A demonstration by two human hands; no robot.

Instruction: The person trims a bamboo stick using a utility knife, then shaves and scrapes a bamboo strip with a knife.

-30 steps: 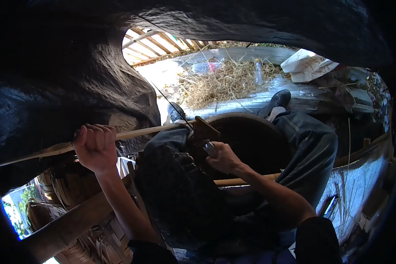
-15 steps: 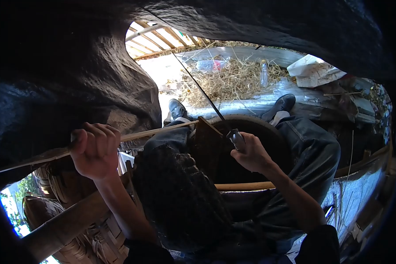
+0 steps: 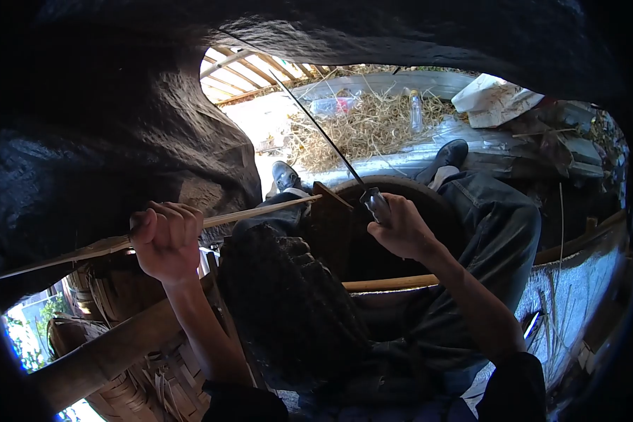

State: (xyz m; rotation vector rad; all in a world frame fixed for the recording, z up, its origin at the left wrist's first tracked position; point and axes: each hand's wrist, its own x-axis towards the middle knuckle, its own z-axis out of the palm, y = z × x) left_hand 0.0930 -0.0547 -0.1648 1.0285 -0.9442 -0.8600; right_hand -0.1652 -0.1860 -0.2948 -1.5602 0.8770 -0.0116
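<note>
My left hand (image 3: 167, 241) is closed around a long, pale strip that looks like split bamboo (image 3: 260, 210). The strip runs from the far left to a dark upright wooden board (image 3: 334, 228) between my knees, its tip at the board's top edge. My right hand (image 3: 401, 228) grips the grey handle of a tool (image 3: 378, 205). From that handle a long, thin, dark shaft or blade slants up and away to the left; I cannot tell which it is. Behind the board is a dark round tub (image 3: 418, 186), partly hidden by my right hand and legs.
Dark sheeting (image 3: 112, 133) hangs close on the left and overhead. Straw (image 3: 373, 130), clear plastic bottles (image 3: 416, 112) and a white sack (image 3: 496, 102) lie beyond my feet. Woven bamboo baskets (image 3: 148, 380) and a thick pole (image 3: 112, 352) are at lower left.
My left hand has moved slightly to the right with the strip, whose tip now reaches a little further over the board's top. My right hand and the tool stay nearly in place.
</note>
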